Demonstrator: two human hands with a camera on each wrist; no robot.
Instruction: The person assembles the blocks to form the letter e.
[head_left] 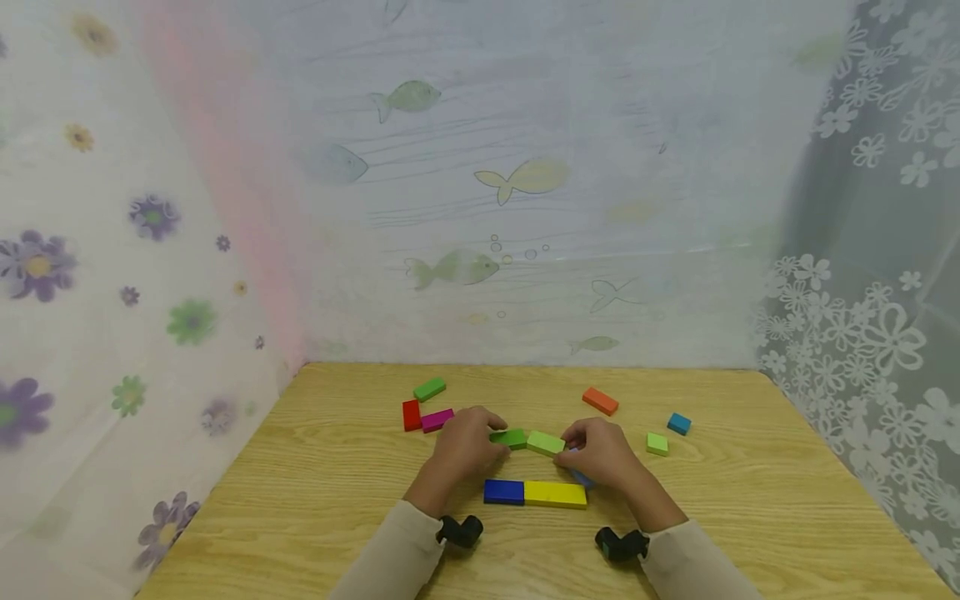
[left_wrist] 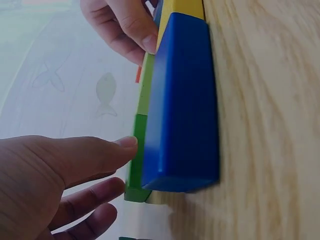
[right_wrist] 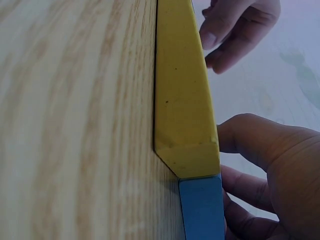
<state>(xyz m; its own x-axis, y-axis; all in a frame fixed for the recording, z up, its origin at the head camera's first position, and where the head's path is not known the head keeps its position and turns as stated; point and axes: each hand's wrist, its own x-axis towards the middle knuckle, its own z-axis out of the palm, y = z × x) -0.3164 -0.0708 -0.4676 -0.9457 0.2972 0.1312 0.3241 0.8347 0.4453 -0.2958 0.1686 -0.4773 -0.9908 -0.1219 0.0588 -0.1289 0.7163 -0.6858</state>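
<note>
My left hand (head_left: 467,442) is at the left end of a green block (head_left: 513,438), thumb on its near side and fingers around its far side. End to end with it lies a light green block (head_left: 546,443), and my right hand (head_left: 600,450) pinches its right end between thumb and fingertips. Nearer me, a dark blue block (head_left: 504,492) and a longer yellow block (head_left: 555,494) form a straight row. A light blue block (right_wrist: 202,205) meets the yellow one's right end, partly hidden under my right hand in the head view.
Behind my left hand lie a red block (head_left: 412,415), a magenta block (head_left: 438,420) and another green block (head_left: 430,388). An orange block (head_left: 600,401), a blue block (head_left: 679,423) and a small lime block (head_left: 657,443) sit to the right. Patterned curtains (head_left: 525,208) surround the wooden table (head_left: 315,500).
</note>
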